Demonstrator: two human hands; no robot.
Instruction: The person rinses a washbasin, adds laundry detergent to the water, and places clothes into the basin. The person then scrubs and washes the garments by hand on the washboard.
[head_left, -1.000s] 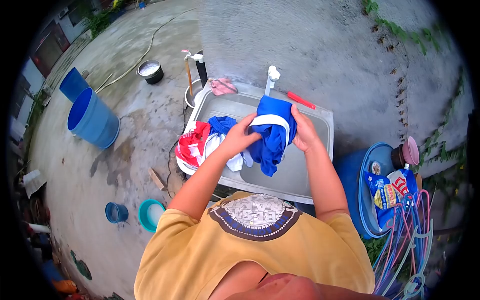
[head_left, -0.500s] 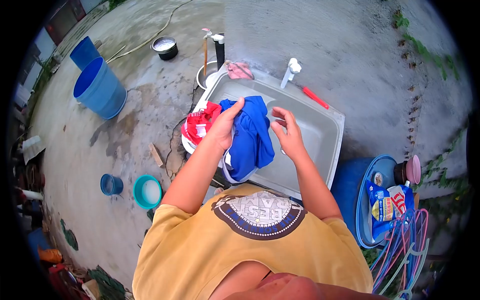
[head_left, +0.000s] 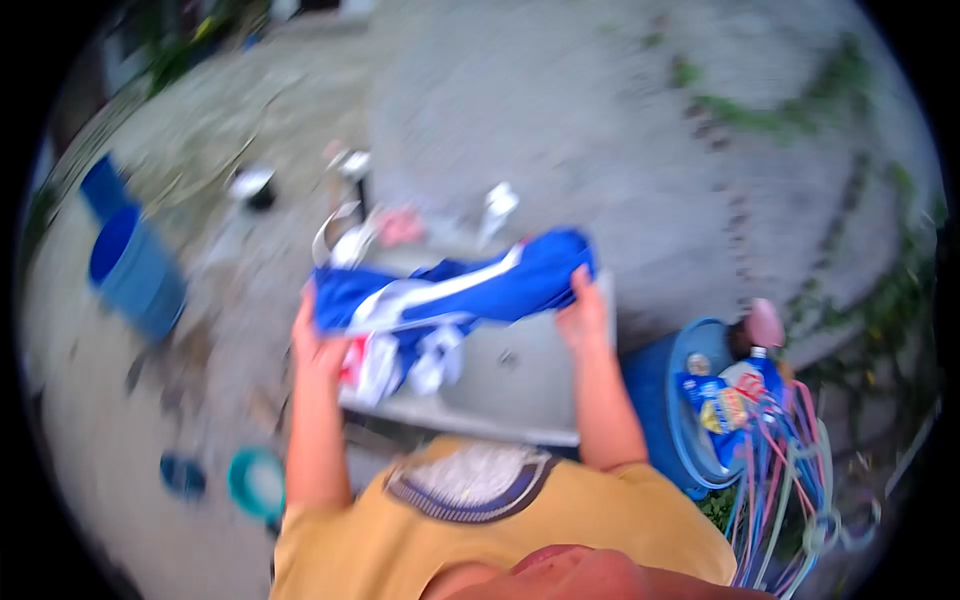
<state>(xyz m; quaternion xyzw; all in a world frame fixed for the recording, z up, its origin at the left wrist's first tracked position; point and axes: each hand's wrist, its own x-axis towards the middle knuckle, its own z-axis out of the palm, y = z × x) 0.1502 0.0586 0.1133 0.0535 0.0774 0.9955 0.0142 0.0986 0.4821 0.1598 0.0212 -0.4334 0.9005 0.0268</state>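
Note:
A blue garment with a white stripe (head_left: 460, 290) is stretched sideways above the grey sink (head_left: 510, 385). My left hand (head_left: 318, 335) is closed on its left end, and my right hand (head_left: 582, 308) grips the right end. Below the cloth, white fabric (head_left: 378, 368) and a bit of red fabric (head_left: 353, 362) show at the sink's left side; the garment hides part of them. The frame is blurred by motion.
A white faucet (head_left: 498, 208) and a pink cloth (head_left: 400, 226) are at the sink's back. On the right, a blue barrel (head_left: 655, 400) bears detergent bags (head_left: 725, 408) beside hangers (head_left: 795, 480). Blue buckets (head_left: 140, 275) and a teal basin (head_left: 257, 483) stand left.
My hands have moved far apart, and the bunched blue garment is now spread between them. My right hand, free half a second ago, has taken hold of it. The view has shifted.

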